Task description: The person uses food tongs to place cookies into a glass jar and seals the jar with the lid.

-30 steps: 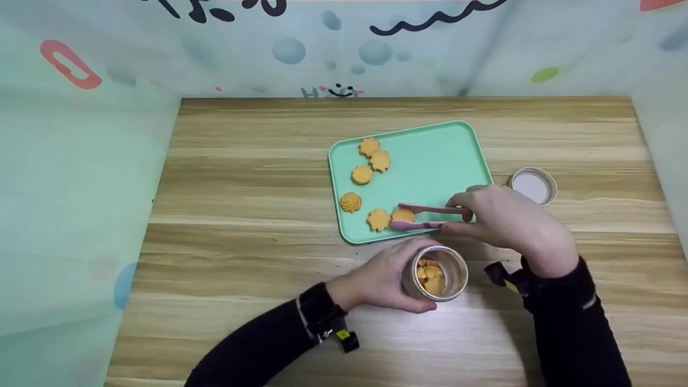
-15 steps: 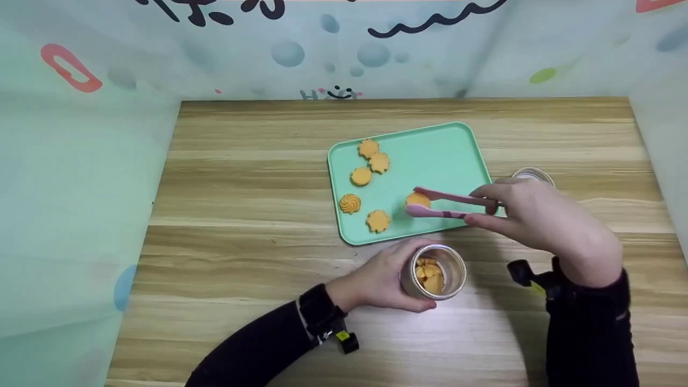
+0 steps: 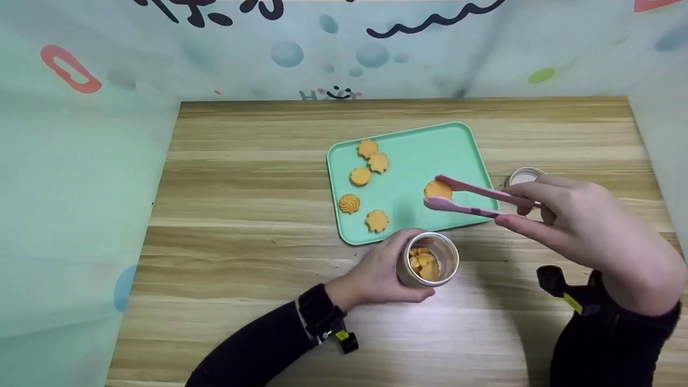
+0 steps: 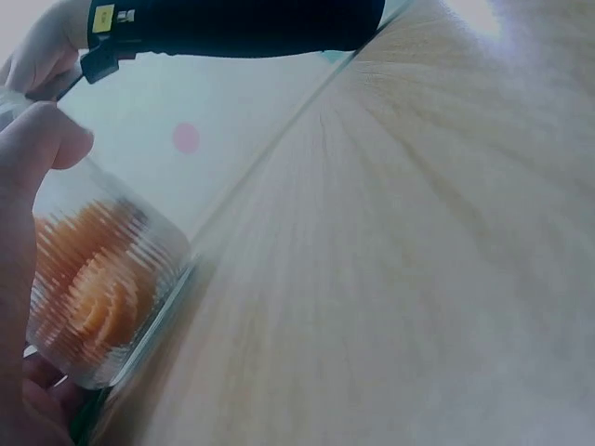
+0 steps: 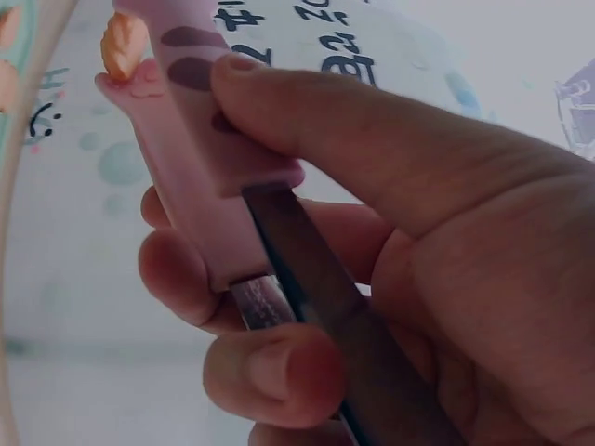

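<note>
My left hand wraps round a clear jar, its mouth facing the head camera. Cookies lie inside; through the ribbed wall a swirled cookie shows in the left wrist view. With thumb and fingers, my right hand holds pink tongs that have metal arms at the back. Between the tong tips is a round golden cookie, over the right half of the green tray. In the right wrist view this cookie appears edge-on.
Several cookies lie along the tray's left side: flower-shaped ones, a round one and a swirled one. A round lid lies right of the tray, partly behind my right hand. A printed curtain borders the wooden table.
The tongs have carried the cookie from beside the front flower-shaped cookie rightward and away from the jar's side. My right hand has swung right; the jar has shifted slightly toward the tray.
</note>
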The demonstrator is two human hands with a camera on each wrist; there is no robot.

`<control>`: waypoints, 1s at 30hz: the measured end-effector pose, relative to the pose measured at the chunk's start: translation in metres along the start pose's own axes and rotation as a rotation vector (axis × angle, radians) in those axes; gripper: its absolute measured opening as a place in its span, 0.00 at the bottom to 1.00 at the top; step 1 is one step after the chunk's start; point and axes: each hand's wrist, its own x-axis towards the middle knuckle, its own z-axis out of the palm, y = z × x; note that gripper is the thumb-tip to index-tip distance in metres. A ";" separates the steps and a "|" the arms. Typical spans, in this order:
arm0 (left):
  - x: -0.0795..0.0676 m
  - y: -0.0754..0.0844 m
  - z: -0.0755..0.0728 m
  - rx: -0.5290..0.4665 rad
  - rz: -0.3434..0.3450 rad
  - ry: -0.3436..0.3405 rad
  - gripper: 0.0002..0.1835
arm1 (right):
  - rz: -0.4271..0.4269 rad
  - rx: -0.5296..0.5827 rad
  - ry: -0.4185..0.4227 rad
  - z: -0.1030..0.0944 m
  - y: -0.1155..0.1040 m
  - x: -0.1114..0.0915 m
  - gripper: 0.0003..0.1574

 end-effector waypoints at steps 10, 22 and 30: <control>0.000 0.003 -0.002 0.028 -0.057 0.022 0.54 | -0.079 0.030 0.026 -0.007 -0.011 -0.011 0.27; -0.001 0.003 -0.004 0.040 -0.097 0.041 0.55 | -0.075 0.032 -0.032 -0.007 -0.021 -0.020 0.23; 0.000 0.001 -0.006 -0.004 -0.102 0.071 0.54 | -0.070 0.036 -0.044 -0.008 -0.024 -0.024 0.24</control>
